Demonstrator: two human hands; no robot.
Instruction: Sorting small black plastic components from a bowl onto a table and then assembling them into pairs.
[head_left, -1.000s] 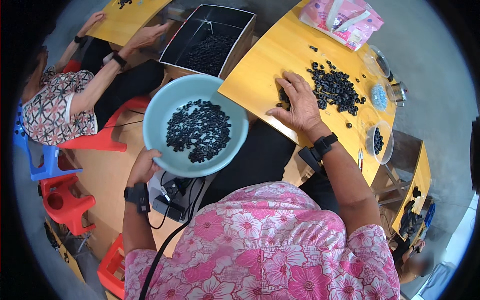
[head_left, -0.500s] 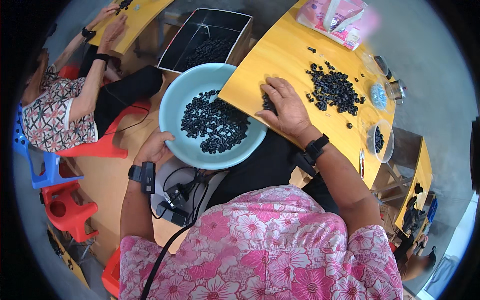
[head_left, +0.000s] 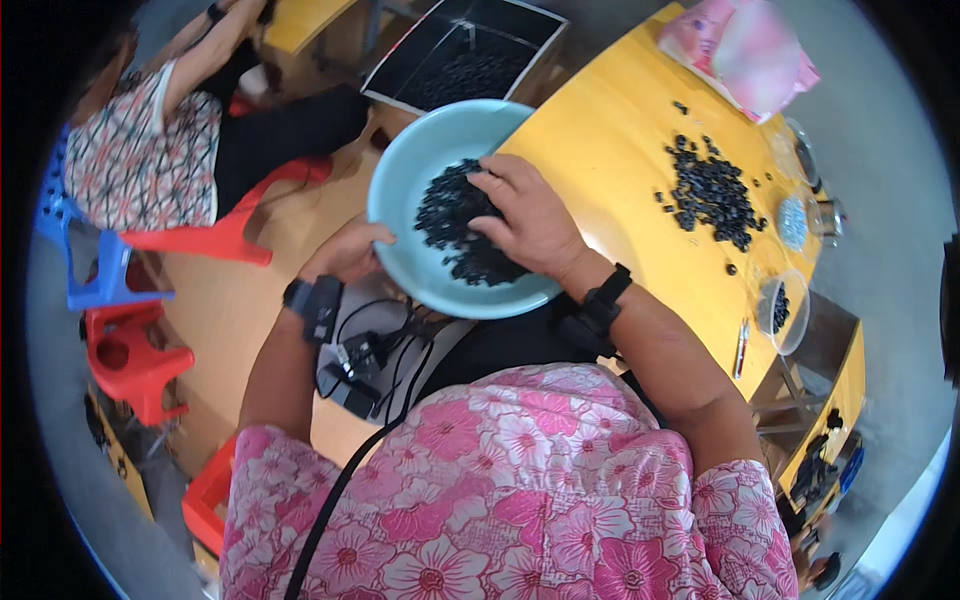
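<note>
My left hand (head_left: 345, 250) grips the left rim of a light blue plastic basin (head_left: 400, 255), with the thumb over the edge. A heap of small black parts (head_left: 460, 215) lies in the basin. Over the basin's right side is my right hand (head_left: 530, 220), palm down, fingers apart and holding nothing that I can see. Its fingertips hang above the black parts. The basin's right side tucks against the corner of a yellow table (head_left: 610, 150), where more small black parts (head_left: 715, 195) are spread in a loose pile.
Right of the pile stand a clear tub (head_left: 785, 315) of black parts and a dish of pale blue beads (head_left: 792, 222). A pen-like tool (head_left: 741, 348) lies near the table edge. Behind the basin is a black-lined box (head_left: 470, 50). A seated person (head_left: 145, 160) is at left, near red stools (head_left: 140, 360).
My right hand has moved left from the table's edge to over the basin. The black parts that lay under it on the table no longer show there. My left hand keeps the rim.
</note>
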